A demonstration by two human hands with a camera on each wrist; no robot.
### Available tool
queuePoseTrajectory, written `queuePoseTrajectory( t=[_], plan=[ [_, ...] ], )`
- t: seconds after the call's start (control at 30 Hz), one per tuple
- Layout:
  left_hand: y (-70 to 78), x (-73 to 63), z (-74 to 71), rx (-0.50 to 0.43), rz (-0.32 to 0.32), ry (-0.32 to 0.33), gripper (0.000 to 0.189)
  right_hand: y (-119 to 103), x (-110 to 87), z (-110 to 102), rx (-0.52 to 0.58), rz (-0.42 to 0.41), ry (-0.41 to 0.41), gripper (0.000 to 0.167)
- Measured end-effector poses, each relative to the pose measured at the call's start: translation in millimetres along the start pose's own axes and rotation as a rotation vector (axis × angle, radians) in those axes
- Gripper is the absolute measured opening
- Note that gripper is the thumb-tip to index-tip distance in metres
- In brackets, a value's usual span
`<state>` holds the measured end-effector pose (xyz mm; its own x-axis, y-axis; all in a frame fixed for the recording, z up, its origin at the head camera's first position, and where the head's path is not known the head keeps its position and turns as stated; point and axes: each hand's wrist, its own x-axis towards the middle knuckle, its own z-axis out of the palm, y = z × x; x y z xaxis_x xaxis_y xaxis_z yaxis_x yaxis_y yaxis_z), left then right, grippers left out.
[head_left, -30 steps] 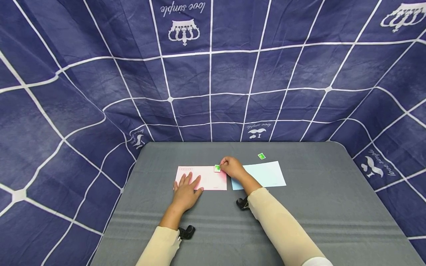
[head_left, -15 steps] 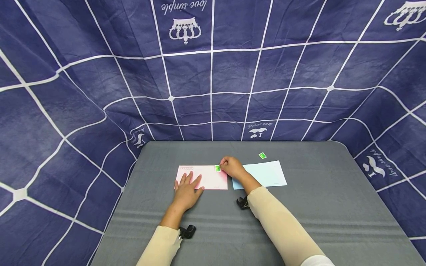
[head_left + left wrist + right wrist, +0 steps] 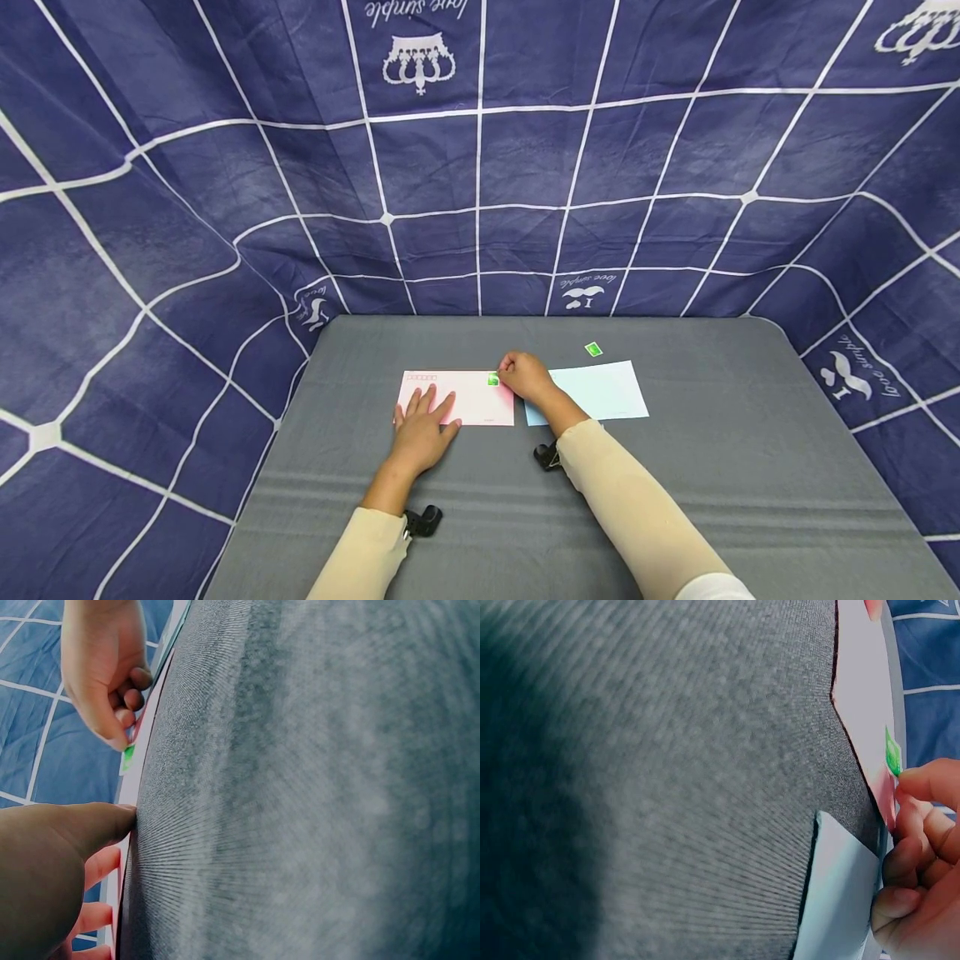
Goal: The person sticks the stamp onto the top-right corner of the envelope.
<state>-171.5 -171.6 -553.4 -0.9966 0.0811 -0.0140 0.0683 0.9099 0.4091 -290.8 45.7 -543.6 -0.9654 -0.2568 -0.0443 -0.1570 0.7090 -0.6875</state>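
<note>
Where the dark blue, white-gridded fabric backdrop (image 3: 435, 167) ends, a grey cloth-covered table (image 3: 480, 533) begins. A rectangular pink paper envelope (image 3: 476, 408) lies left of a rectangular light-blue paper envelope (image 3: 606, 393). The left hand (image 3: 420, 433), fingers spread, rests on the pink envelope. The right hand (image 3: 528, 379), closest in the right wrist view, pinches a small green-and-white stamp (image 3: 893, 754) at that envelope's far right corner. Only the head view shows a second green-and-white stamp (image 3: 593, 349), beyond the light-blue envelope.
</note>
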Motion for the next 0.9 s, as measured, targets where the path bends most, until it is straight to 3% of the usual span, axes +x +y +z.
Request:
queuePoseTrajectory(
  t=[0.9],
  plan=[
    [3.1,-1.0,-2.1,0.008,0.009,0.014,0.054,-0.4,3.6,6.1,-0.049,0.037,0.021,0.01]
  ],
)
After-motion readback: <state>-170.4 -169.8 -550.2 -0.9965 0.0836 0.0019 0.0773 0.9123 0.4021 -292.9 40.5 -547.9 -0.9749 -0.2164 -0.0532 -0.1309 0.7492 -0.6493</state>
